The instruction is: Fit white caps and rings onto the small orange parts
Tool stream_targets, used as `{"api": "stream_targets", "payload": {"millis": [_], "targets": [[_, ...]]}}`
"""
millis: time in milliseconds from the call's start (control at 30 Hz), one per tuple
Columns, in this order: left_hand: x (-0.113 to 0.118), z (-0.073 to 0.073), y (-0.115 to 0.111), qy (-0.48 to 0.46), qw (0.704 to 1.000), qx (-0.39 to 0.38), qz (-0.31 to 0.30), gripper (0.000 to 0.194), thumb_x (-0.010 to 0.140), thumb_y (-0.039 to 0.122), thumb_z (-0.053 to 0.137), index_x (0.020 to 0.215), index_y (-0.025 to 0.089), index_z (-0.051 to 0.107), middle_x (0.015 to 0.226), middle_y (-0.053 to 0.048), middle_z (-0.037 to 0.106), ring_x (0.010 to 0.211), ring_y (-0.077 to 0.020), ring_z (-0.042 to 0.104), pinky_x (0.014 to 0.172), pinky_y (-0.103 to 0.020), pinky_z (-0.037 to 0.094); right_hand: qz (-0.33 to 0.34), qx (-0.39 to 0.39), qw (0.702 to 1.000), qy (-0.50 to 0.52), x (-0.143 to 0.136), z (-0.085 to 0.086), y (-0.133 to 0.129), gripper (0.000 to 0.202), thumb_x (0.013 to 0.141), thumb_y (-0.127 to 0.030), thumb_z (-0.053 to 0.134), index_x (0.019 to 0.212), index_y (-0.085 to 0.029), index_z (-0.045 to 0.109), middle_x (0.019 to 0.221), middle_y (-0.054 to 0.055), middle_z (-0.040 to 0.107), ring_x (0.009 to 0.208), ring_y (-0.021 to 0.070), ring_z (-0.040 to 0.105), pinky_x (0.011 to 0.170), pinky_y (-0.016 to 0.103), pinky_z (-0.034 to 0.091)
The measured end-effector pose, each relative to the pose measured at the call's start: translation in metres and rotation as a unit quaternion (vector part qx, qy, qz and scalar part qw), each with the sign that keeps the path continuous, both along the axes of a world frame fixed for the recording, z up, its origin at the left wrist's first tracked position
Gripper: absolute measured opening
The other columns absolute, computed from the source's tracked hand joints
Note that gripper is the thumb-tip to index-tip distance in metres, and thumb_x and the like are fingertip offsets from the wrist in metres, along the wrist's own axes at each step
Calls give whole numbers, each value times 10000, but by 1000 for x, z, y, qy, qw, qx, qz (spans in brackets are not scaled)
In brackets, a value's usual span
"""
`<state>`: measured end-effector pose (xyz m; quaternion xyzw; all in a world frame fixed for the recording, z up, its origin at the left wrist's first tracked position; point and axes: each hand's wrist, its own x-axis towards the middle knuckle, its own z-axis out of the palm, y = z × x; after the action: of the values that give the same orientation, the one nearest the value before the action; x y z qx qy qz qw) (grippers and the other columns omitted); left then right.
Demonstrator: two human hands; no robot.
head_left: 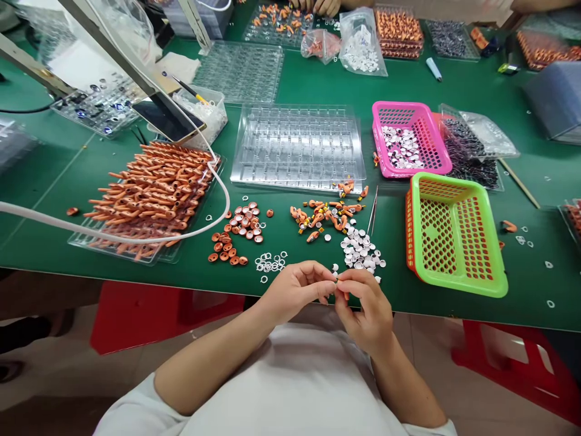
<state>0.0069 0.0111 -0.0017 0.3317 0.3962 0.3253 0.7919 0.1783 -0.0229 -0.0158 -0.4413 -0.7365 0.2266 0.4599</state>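
My left hand point(299, 289) and my right hand point(367, 307) meet at the table's front edge, fingertips pinched together. A small orange plastic piece point(346, 296) shows between the fingers of my right hand; most of it is hidden. What the left fingertips pinch, if anything, is too small to make out. Just beyond the hands lie a pile of small white discs point(361, 248) and a heap of orange curved pieces with yellow bits point(322, 217). Tweezers point(373, 211) rest beside them. White rings point(271, 262) and orange round caps point(245, 223) are scattered to the left.
An orange stack of long parts point(152, 194) stands on trays at left, under a white cable point(226, 188). Behind the heap sits a clear moulded tray point(297, 145). A pink basket point(413, 106) and a green basket point(492, 242) stand at right. Another person's hands point(318, 6) appear across the table.
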Motion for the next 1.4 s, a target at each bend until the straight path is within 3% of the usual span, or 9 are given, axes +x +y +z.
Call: {"api": "stream_targets", "payload": {"millis": [167, 300, 600, 700, 900, 1100, 1233, 1400], "targets": [[-1, 2, -8, 91, 993, 72, 22, 152, 800, 254, 702, 909, 149, 693, 872, -44, 720, 796, -150, 682, 726, -261, 556, -4, 6, 1000, -5, -2, -4, 0, 348, 830, 1, 590, 1085, -232, 550, 1009, 66, 595, 895, 179, 607, 748, 343, 555], [0, 5, -11, 208, 959, 186, 47, 136, 805, 190, 649, 915, 141, 711, 883, -66, 735, 813, -172, 688, 758, -283, 558, 2, 5, 1000, -13, -3, -7, 0, 355, 818, 17, 602, 1087, -210, 554, 1012, 73, 595, 919, 184, 598, 756, 340, 546], [-4, 1, -10, 260, 927, 266, 46, 154, 800, 133, 616, 925, 130, 706, 857, -64, 740, 744, -141, 681, 693, -236, 559, 4, 21, 999, -30, -6, -12, 1, 344, 811, 27, 622, 1078, -182, 565, 991, 77, 593, 866, 171, 587, 729, 320, 524], [-9, -3, -10, 298, 894, 330, 47, 153, 798, 117, 610, 920, 125, 702, 819, -62, 725, 737, -147, 664, 696, -256, 551, 20, 21, 999, -43, -10, -12, 4, 332, 817, 16, 623, 1079, -179, 563, 969, 78, 587, 872, 182, 582, 749, 339, 523], [-18, -16, -8, 372, 799, 468, 64, 154, 846, 113, 553, 931, 141, 678, 817, -64, 729, 734, -175, 619, 703, -319, 522, 43, 19, 994, -100, -18, -16, 12, 286, 842, -35, 621, 1087, -169, 557, 961, 93, 589, 877, 204, 577, 751, 363, 518], [-22, -21, -6, 419, 757, 500, 45, 181, 874, 118, 522, 967, 123, 677, 836, -80, 720, 759, -198, 585, 715, -348, 516, 40, 4, 989, -139, -22, -17, 17, 228, 874, -80, 587, 1075, -185, 560, 945, 87, 590, 857, 210, 576, 740, 373, 514], [-27, -19, -3, 440, 749, 495, 21, 245, 897, 120, 495, 1073, 114, 665, 907, -106, 712, 841, -218, 580, 749, -355, 524, 29, -9, 985, -171, -24, -17, 19, 172, 893, -119, 565, 1049, -191, 572, 939, 91, 595, 864, 225, 584, 739, 386, 515], [-59, -5, -2, 454, 736, 500, 52, 266, 899, 113, 514, 1119, 171, 651, 968, -92, 698, 911, -212, 595, 815, -366, 524, 15, -17, 981, -193, -29, -16, 23, 150, 907, -145, 552, 1047, -193, 579, 923, 89, 617, 855, 227, 598, 735, 384, 517]]}}
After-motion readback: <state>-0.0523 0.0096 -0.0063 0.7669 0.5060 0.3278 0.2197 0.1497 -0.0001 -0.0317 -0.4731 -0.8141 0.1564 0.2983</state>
